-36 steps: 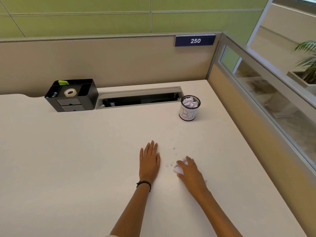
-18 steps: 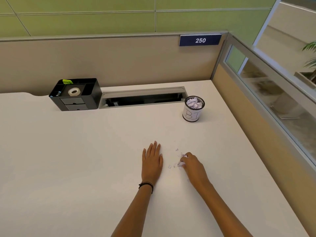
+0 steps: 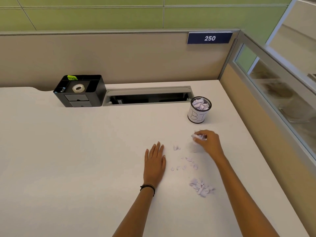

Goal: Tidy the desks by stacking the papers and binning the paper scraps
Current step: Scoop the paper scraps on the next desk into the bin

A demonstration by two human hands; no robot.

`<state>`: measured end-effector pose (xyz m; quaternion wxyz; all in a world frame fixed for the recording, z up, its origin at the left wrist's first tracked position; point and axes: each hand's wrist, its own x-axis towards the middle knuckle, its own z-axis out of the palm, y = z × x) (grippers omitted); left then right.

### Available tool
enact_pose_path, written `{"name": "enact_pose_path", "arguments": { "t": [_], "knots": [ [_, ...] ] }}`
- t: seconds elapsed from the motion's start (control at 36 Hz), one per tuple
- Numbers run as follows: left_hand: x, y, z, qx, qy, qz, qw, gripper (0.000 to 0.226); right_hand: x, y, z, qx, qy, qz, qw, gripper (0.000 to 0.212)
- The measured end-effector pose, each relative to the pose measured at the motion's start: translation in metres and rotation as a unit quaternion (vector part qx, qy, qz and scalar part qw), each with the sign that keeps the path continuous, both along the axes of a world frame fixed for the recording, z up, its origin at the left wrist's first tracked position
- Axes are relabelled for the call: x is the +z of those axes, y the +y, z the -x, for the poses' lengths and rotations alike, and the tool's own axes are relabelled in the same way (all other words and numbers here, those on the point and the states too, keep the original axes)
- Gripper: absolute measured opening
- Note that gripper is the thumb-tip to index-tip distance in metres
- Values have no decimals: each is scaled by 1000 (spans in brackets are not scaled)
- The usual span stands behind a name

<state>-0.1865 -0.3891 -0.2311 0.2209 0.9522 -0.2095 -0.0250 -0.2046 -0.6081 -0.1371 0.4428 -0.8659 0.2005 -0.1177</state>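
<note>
Scraps, heap: small pile of torn paper on the counter, nearest the person. It is uncovered now that the right hand has moved off this patch.

Scraps, loose bits: thin scatter just beyond the heap, between the two hands, with one larger piece further out. None of these has been gathered yet.

Left hand: flat on the counter, fingers straight, holding nothing; it sits beside the scatter as it did a second ago.

Right hand: a second ago it was down among the bits next to the left hand. Now it is carried forward and to the right, with its fingers curled round a wad of scraps. Judged as a load on its way to be dropped.

Bin: mesh cup with a hand-lettered label, just beyond the right hand and already piled to the rim with crumpled paper. The wad is not yet over it. At least one more trip looks needed for the heap and the bits.

Far edge: cable slot, black organiser holding a tape roll, and number plate.
</note>
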Motion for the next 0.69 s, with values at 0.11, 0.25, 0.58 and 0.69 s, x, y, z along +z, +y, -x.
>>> {"name": "enact_pose_path", "arguments": {
  "t": [0.11,0.25,0.58,0.69],
  "knots": [
    [-1,0,0,1,-2,0,1000,56,18,-18,-24,-13,-16,13,1000,18],
    [-3,-1,-1,2,-5,1,1000,54,36,-40,-51,-26,-38,28,999,20],
    [-8,-1,-2,6,-18,0,1000,49,60,-67,-105,-33,-55,0,998,23],
    [-8,-1,-1,6,-21,1,1000,48,55,-70,-119,-13,3,27,1000,25]
  ]
}}
